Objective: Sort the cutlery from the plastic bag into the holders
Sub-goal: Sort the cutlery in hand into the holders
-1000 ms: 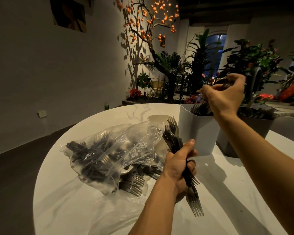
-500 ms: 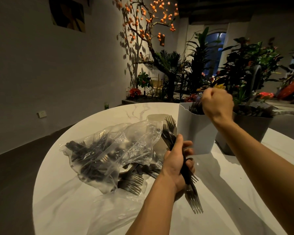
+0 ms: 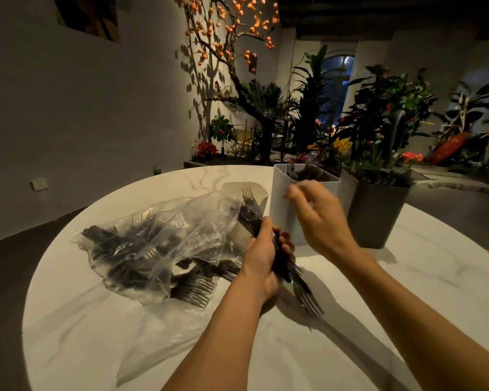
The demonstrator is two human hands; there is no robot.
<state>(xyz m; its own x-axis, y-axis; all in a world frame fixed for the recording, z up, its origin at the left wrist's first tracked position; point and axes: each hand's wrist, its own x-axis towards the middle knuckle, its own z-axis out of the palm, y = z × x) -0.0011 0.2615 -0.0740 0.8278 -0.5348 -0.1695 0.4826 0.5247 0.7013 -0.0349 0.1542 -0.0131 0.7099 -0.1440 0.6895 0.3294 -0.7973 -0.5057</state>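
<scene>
A clear plastic bag full of dark forks lies on the round white table, with a few more forks spilling out at its near side. My left hand grips a bundle of forks, tines sticking out at both ends. My right hand hovers empty and blurred in front of the white holder, fingers loosely bent. That holder has dark cutlery inside. A beige holder stands behind the bag and a dark grey holder to the right.
Potted plants and a tree with orange fruit stand behind the table. The table's round edge curves close on the left. A crumpled flap of plastic lies on the near tabletop.
My right hand has dropped from above the white holder, let go of its cutlery, and come back toward my left hand. The left hand still holds the fork bundle.
</scene>
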